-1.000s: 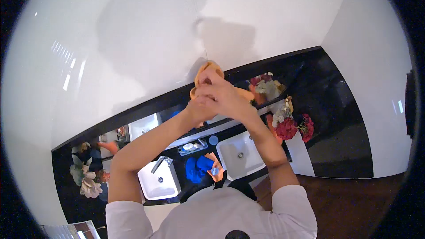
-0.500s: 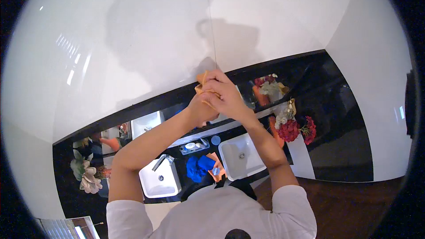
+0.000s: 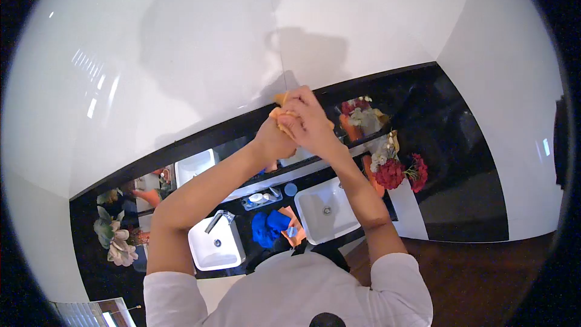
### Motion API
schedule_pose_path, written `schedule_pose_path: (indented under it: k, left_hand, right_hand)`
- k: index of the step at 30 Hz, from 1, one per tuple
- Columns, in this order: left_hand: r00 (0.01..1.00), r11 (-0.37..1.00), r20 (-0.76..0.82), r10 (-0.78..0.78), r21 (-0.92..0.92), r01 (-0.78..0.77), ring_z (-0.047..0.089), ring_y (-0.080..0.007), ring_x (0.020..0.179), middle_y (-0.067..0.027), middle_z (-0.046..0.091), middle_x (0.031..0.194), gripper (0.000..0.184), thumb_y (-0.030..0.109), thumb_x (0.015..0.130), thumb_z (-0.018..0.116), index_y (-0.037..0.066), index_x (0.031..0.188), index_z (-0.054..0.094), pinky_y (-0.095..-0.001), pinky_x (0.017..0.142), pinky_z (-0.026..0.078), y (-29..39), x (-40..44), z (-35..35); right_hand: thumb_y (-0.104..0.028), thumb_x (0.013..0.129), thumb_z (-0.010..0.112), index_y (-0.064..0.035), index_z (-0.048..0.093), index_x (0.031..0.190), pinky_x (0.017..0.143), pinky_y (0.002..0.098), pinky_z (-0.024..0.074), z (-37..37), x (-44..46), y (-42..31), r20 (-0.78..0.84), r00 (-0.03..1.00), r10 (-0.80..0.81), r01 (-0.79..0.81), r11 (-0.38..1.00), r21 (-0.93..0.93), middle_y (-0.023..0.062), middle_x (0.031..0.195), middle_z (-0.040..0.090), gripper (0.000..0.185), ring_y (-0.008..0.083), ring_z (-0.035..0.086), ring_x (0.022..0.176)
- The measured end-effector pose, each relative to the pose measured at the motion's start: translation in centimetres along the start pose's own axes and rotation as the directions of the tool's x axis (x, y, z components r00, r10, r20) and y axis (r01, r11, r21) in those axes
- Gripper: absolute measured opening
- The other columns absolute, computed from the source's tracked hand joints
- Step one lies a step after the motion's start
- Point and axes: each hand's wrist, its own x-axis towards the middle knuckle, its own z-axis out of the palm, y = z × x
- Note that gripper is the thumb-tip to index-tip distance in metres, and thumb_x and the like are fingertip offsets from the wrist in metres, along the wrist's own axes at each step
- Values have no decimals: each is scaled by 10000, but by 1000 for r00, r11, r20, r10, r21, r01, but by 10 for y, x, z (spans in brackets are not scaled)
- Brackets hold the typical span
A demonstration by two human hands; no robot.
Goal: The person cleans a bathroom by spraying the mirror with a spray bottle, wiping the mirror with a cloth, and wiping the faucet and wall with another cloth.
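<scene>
Both hands are raised together in front of the upper part of the mirror, closed on an orange cloth. My right hand wraps over the bunched cloth from above, with its fingers bent. Below and to the left, my left hand is pressed against the same cloth, its fingers mostly hidden. A corner of the cloth sticks out near the mirror's dark top frame. On the counter below lie a crumpled blue cloth and another orange cloth with a small pale-blue item on top.
A left washbasin with a chrome faucet and a right washbasin are set along the dark counter. Between them, near the mirror, is a small tray of toiletries. Red flowers stand at right, pale flowers at left.
My hands have shifted their hold on the orange cloth, and it is bunched differently between them. The whole view has moved slightly; the things on the counter stay put.
</scene>
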Motion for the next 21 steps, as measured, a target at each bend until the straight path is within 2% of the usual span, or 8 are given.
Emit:
schedule_pose_path:
  k: [4,7,10,12,13,15,19,21]
  left_hand:
    - [985,949,-2,-170,-271,163,585,-261,944,-58,615,951,353,12,649,616,131,982,606,-366,777,478,-1,1,6]
    - [990,991,-136,29,-125,-46,601,-257,906,-59,628,909,339,18,630,626,137,947,611,-350,721,499,-2,-2,10]
    - [974,940,85,-212,-254,227,604,-219,891,-53,631,855,273,58,650,625,136,912,618,-341,683,507,6,5,3]
    - [740,883,642,-202,446,-145,603,-189,894,-39,628,824,198,113,692,623,125,890,623,-350,662,511,27,37,-30]
    - [744,880,645,-171,441,-179,603,-189,894,-39,628,824,198,113,692,623,125,890,623,-350,662,511,30,44,-39]
    - [983,936,182,5,344,-68,595,-257,829,-45,635,851,241,146,678,650,112,916,633,-384,610,513,31,38,-64]
    - [980,822,-167,107,570,7,503,-296,1083,-64,574,1178,315,164,721,641,141,1035,635,-463,918,410,23,40,-112]
    - [974,779,-213,79,623,73,437,-309,1165,-70,514,1259,378,164,731,637,158,1107,606,-490,983,321,13,34,-125]
  right_hand:
    - [-69,745,652,-11,597,860,790,325,421,-6,-5,2,-33,996,77,-68,975,213,106,932,461,141,246,497,889]
    - [-67,754,642,-12,578,861,783,319,423,-7,-3,-7,72,994,-86,76,988,131,114,922,464,136,248,503,887]
    - [-79,742,656,-14,562,847,785,323,417,-11,-4,5,18,1000,13,-12,999,-43,110,892,467,155,244,503,897]
    - [-96,781,655,-25,550,830,756,303,433,-27,0,36,-134,990,36,-58,985,-160,78,896,491,136,189,511,870]
    - [-107,812,639,-29,543,831,734,294,444,-39,4,55,-397,892,215,-217,975,40,65,914,507,126,168,513,852]
    - [-115,850,607,-29,539,869,724,286,452,-75,25,71,-725,598,342,-198,939,279,67,922,525,112,153,514,852]
    - [-120,864,588,-6,525,944,774,307,441,-182,57,110,-861,259,437,111,872,476,127,983,537,153,197,517,878]
    - [-165,880,569,14,480,1149,927,350,383,-216,56,146,-990,116,76,-337,941,33,200,1136,490,335,283,486,1037]
